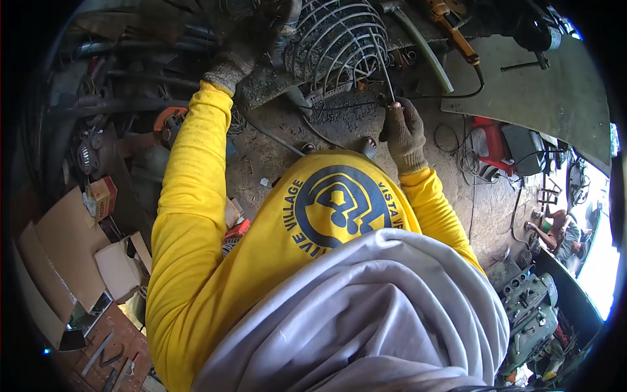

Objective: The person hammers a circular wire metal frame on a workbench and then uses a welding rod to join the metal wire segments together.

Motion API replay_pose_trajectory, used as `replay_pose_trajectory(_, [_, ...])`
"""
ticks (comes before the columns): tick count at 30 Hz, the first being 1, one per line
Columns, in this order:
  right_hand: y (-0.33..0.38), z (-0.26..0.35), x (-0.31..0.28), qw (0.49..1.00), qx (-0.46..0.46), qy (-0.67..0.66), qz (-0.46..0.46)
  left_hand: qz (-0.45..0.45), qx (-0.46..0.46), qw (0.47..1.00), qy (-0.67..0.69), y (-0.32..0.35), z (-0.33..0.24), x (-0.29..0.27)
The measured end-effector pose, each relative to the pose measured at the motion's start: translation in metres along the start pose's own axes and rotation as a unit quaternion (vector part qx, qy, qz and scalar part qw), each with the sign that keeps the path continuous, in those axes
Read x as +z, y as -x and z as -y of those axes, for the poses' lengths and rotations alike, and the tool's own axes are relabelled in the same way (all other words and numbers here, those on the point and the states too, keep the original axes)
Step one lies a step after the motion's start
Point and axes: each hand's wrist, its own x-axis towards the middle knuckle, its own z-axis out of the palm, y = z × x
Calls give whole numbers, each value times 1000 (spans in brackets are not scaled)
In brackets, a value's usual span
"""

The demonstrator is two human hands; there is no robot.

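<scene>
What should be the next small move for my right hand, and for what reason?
I would probably tilt the right hand slightly, until the far end of the thin rod shows apart from the wire cage. The hand grips the rod's near end, but its far part overlaps the cage's wires, so contact is hard to judge.

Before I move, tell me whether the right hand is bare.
No, a brown knit glove covers the right hand.

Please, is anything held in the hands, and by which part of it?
The right hand grips a thin rod by its near end. Whether the left hand holds anything is too dark to tell.
</scene>
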Motion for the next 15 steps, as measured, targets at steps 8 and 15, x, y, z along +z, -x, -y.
replay_pose_trajectory(8, [5, 4, 0, 998, 1, 4, -57, 25, -15, 999, -15, -7, -3, 7])
replay_pose_trajectory(15, [1, 8, -9, 998, 14, -1, -58, 60, -75, 994, 53, 6, 9, 23])
